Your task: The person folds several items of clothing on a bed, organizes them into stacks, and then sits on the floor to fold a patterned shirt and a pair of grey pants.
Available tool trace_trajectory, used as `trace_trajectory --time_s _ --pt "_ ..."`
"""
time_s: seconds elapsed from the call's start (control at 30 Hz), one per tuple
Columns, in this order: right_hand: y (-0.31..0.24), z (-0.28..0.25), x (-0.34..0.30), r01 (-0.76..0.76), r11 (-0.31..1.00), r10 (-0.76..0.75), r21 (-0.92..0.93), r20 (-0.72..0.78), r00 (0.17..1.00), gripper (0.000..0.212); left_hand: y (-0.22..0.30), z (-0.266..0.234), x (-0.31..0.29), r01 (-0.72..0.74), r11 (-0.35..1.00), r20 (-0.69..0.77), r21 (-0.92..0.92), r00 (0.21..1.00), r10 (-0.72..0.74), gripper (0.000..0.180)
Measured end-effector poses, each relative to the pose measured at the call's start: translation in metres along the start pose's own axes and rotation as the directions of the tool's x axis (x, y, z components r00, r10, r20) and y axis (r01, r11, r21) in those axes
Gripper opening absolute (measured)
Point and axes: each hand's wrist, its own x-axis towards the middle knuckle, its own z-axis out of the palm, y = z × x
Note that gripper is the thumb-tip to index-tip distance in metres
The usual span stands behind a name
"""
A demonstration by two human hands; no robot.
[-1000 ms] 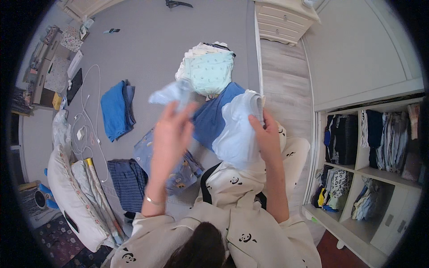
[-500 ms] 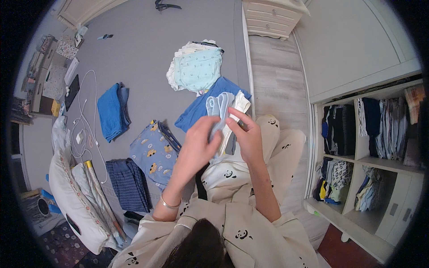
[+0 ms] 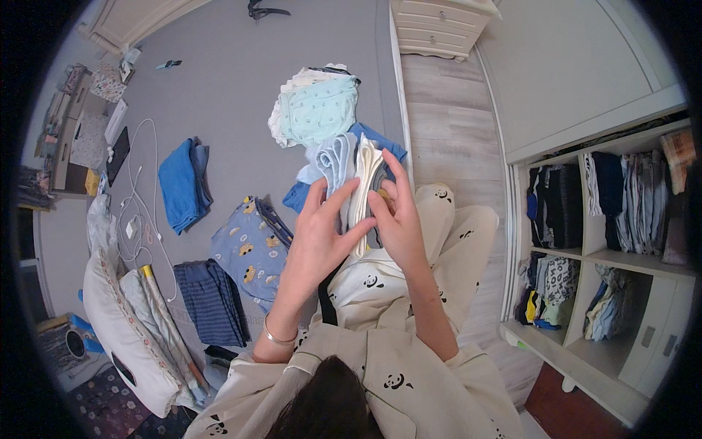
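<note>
Above my lap, my left hand is closed round a rolled light blue garment, its thumb reaching over to a folded white garment. My right hand grips that white garment from the other side, together with a grey folded piece pressed against it. The folds stand on edge, side by side, with their layered ends upward. What kind of clothing they are I cannot tell. Behind them a blue garment lies on the bed, partly covered by my hands.
Farther off is a stack topped with mint-green clothing. To the left lie a folded blue garment, patterned blue clothing, striped dark shorts and a white cable. An open wardrobe with clothes stands right.
My left hand has shifted the light blue garment left, beside the white one. The white garment now stands more upright between my hands, and my right fingers have spread along its far side.
</note>
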Motion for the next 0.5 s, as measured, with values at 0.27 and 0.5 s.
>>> trace_trajectory --time_s 0.27,0.5 --pt "0.000 0.001 -0.003 -0.051 0.974 0.057 0.219 -0.020 0.998 0.059 -0.017 0.008 0.006 0.130 0.937 0.052 -0.324 0.991 -0.119 0.043" --pt "-0.010 0.001 -0.008 0.026 0.993 -0.066 -0.118 -0.348 0.935 0.040 -0.011 -0.004 -0.003 0.191 0.951 0.042 -0.243 0.982 -0.187 0.040"
